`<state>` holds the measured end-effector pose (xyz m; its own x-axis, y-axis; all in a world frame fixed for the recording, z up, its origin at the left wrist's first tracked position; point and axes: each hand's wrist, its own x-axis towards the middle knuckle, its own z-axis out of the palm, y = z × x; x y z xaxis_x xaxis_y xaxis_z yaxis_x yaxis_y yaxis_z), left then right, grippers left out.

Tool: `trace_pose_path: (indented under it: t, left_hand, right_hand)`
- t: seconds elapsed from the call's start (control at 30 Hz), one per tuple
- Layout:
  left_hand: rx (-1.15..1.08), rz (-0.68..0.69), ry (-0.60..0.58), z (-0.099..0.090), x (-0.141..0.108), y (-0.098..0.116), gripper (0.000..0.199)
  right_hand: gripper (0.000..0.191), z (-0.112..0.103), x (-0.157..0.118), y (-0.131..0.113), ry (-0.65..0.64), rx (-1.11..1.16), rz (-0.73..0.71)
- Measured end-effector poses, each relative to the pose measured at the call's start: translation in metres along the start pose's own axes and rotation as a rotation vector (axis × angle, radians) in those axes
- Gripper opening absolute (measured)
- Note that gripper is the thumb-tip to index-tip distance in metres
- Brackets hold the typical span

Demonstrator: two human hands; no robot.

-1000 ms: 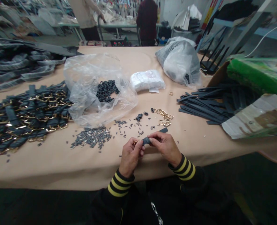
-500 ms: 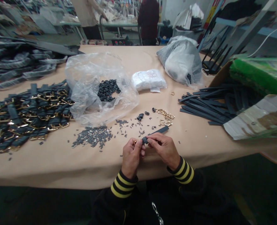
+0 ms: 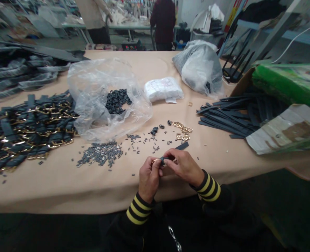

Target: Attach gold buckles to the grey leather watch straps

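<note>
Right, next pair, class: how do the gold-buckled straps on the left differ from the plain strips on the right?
The gold-buckled straps carry shiny metal frames; the plain strips show none. The gold-buckled straps lie in a jumbled heap, whereas the plain strips lie roughly lengthwise, jutting from a box. Both are dark.

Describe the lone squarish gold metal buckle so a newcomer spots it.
On the long tan table, find the white plastic packet. Right of it, slightly nearer the viewer, lies the squarish gold metal buckle, alone, whereas the other loose gold buckles lie clustered.
</note>
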<state>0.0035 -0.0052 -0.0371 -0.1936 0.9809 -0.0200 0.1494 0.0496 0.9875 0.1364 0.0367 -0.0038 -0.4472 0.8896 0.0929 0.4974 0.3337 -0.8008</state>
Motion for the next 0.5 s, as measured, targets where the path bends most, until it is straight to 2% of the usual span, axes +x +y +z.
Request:
trace_pose_path:
  t: [0.1,0.23,0.3,0.4,0.5]
  left_hand:
    - [0.131,0.032,0.037,0.0,0.0,0.001,0.02]
    - [0.209,0.071,0.05,-0.001,0.005,0.004,0.02]
    - [0.217,0.077,0.038,-0.001,0.007,0.006,0.02]
    - [0.197,0.042,-0.043,-0.003,0.006,0.009,0.02]
    - [0.173,0.021,-0.14,-0.008,0.004,0.012,0.014]
  right_hand:
    - [0.008,0.004,0.0,-0.001,-0.021,0.055,0.014]
    - [0.003,0.012,-0.002,-0.001,0.093,0.074,0.105]
    - [0.002,0.011,-0.003,0.0,0.09,0.085,0.16]
    - [0.006,0.005,-0.004,0.001,-0.007,0.144,0.142]
    - [0.008,0.001,-0.006,0.001,-0.042,0.193,0.099]
